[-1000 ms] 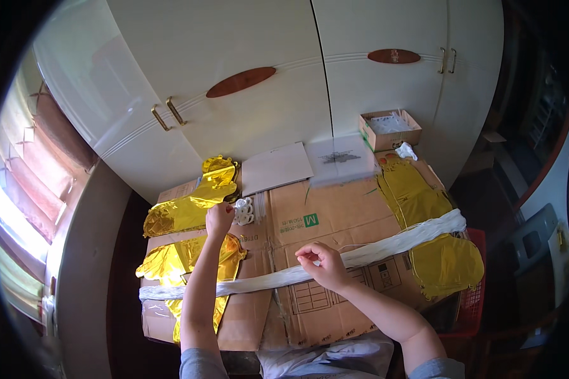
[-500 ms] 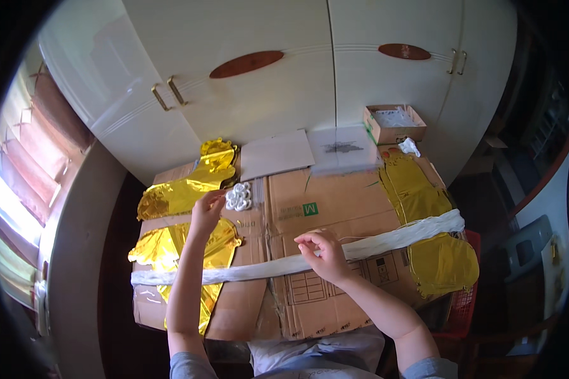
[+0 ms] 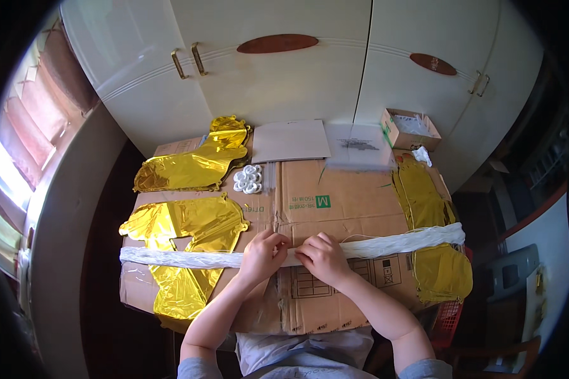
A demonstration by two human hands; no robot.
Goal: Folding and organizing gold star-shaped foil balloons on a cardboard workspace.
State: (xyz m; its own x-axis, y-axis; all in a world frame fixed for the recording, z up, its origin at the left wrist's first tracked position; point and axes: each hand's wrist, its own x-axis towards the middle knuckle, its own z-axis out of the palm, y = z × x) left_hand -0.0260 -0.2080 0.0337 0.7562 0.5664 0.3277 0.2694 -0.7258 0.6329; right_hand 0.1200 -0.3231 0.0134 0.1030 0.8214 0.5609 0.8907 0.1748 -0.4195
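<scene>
A long bundle of white thread [image 3: 385, 244] stretches from left to right across the cardboard. Over its middle my two hands meet, fingertips almost touching. My left hand [image 3: 265, 258] is closed, thumb and fingers pinched; whatever it grips is too small to make out. My right hand [image 3: 323, 259] is pinched too, and a thin loose strand runs from it toward the bundle's right part. Beyond my left hand lies a small cluster of white rings [image 3: 248, 179].
Gold foil balloons lie flat: one far left [image 3: 189, 165], one near left [image 3: 171, 218], others at right [image 3: 446, 281]. Behind are a grey-white board [image 3: 291, 140], a clear plastic sheet [image 3: 360, 145] and a small box [image 3: 411, 129]. White cabinets [image 3: 278, 82] stand behind the cardboard [image 3: 341, 199].
My left hand has come from beside the white rings to the middle of the thread bundle, meeting my right hand. The whole view has shifted slightly.
</scene>
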